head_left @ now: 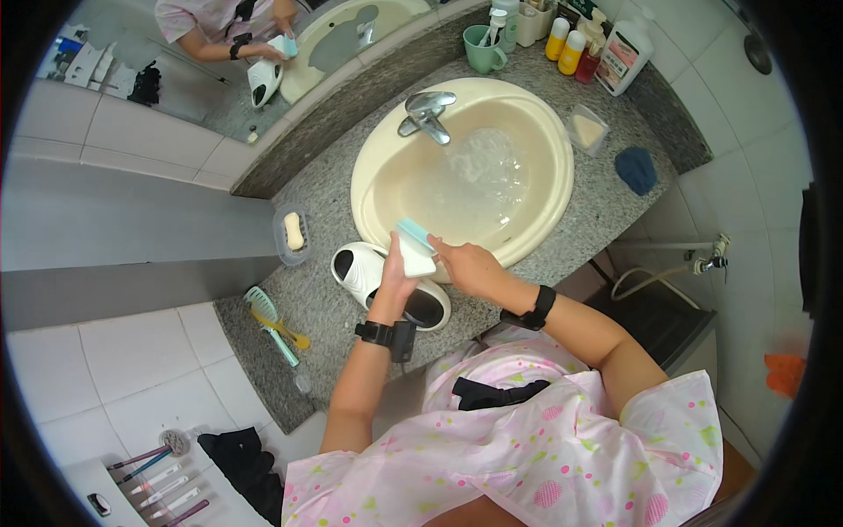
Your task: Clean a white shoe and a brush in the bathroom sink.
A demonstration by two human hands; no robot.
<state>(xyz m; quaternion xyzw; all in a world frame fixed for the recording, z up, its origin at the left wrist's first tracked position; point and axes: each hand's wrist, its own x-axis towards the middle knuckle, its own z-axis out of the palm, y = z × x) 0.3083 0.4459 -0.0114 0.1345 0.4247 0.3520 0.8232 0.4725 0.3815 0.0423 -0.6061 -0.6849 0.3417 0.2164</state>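
Note:
At the near rim of the cream oval sink (369, 189), both my hands meet on a small white and light-blue block-like thing (417, 261). My left hand (397, 274) is closed round its white side. Fingers of my right hand (474, 268) press against its light-blue edge; whether they grip it is hard to see. Beneath my left hand and wrist, a white rounded object with black oval parts (357, 270) rests on the counter, partly covered. Bubbly water stands in the basin under the chrome faucet (428, 114).
On the grey speckled counter (329, 351) lie a soap dish (291, 234), a green hairbrush (272, 325) and a dark blue cloth (636, 170). A green cup (486, 50) and several bottles (625, 53) line the back. A mirror (219, 61) borders the far left.

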